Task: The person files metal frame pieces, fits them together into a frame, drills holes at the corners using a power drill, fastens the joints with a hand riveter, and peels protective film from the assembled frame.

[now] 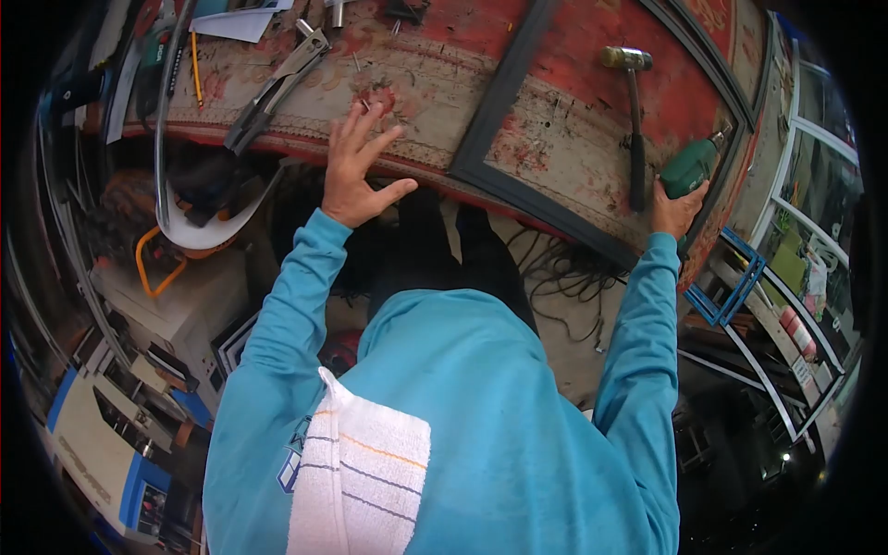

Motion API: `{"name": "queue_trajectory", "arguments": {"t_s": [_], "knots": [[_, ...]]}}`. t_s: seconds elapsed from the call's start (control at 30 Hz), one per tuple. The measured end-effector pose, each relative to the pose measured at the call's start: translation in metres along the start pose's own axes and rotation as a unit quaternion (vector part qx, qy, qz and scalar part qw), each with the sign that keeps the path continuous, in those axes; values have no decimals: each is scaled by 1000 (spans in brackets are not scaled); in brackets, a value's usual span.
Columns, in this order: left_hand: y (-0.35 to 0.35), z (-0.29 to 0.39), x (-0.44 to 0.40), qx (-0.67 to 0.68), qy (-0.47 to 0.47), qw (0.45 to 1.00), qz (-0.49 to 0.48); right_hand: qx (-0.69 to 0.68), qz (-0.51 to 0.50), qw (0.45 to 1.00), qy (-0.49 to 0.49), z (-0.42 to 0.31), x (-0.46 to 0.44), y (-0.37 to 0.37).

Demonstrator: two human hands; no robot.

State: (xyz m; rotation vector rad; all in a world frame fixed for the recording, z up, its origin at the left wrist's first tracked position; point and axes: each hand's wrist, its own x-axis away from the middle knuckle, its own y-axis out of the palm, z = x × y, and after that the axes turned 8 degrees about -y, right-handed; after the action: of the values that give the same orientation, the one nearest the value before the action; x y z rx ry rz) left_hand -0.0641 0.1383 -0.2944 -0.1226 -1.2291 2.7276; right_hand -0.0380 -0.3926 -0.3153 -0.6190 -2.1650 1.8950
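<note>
My left hand is over the front edge of the carpet-covered bench, its fingers spread. Its fingertips are close to a few tiny pieces on the carpet, too small to name. My right hand is wrapped around a green power drill, which points up and to the right. The drill is at the right side of a dark metal frame lying on the bench. Inside that frame lies a mallet with a black grip, left of the drill.
Left of my left hand lies a long metal hand tool. Beyond it are a yellow pencil and white paper. Black cables run along the floor below the bench. A blue frame stands at the right.
</note>
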Motion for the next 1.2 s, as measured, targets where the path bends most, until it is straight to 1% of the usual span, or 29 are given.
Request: {"name": "queue_trajectory", "arguments": {"t_s": [0.13,0.27,0.33,0.37,0.4,0.43,0.5,0.57,0.6,0.63,0.67,0.7,0.73,0.77,0.8,0.83,0.9,0.93,0.97,1.03,1.17,1.2], "knots": [[-6,-4,10,-14,-5,1000,-1,-11,-18,999,26,-3,-1,-1],[12,6,2,5,14,999,-52,-20,-36,999,20,-1,-6,-2],[22,9,-4,4,32,996,-78,178,-59,982,2,-23,0,-14],[27,9,-6,6,27,997,-72,179,-57,982,-6,-34,3,-19],[32,8,-8,-8,16,997,-79,51,-41,988,-142,-46,8,-22],[36,7,-7,-22,4,996,-88,-79,-28,958,-273,-63,16,-24],[45,9,0,-39,-23,997,-68,-161,-130,897,-389,-133,43,-37],[52,14,7,-53,-47,996,-47,-149,-218,848,-460,-194,69,-45],[54,19,13,-29,-58,998,-2,-145,-220,844,-466,-208,77,-39],[54,27,17,-5,-69,997,44,-127,-242,816,-509,-221,82,-30],[54,39,22,54,-117,989,68,-108,-264,785,-550,-229,79,-22],[61,45,30,112,-143,979,93,-104,-266,780,-557,-235,71,-16],[66,54,36,180,-175,964,90,-78,-264,753,-598,-241,61,-11],[70,67,45,259,-293,920,6,-51,-263,723,-636,-246,50,-6],[79,74,49,307,-333,891,-25,-48,-284,699,-654,-252,37,-5],[85,81,51,354,-370,857,-57,-45,-289,693,-659,-254,24,-1],[94,90,46,364,-391,842,-68,-42,-315,640,-700,-257,3,7],[100,92,42,387,-396,832,-48,-34,-285,631,-721,-259,-2,10],[103,92,38,391,-400,827,-46,-31,-290,625,-724,-261,-5,14],[100,91,27,340,-441,829,-59,-56,-281,608,-741,-264,-8,20],[104,90,21,316,-464,824,-75,-72,-266,591,-758,-266,-11,28],[105,91,20,302,-463,831,-70,-70,-257,591,-761,-265,-10,30]]}}
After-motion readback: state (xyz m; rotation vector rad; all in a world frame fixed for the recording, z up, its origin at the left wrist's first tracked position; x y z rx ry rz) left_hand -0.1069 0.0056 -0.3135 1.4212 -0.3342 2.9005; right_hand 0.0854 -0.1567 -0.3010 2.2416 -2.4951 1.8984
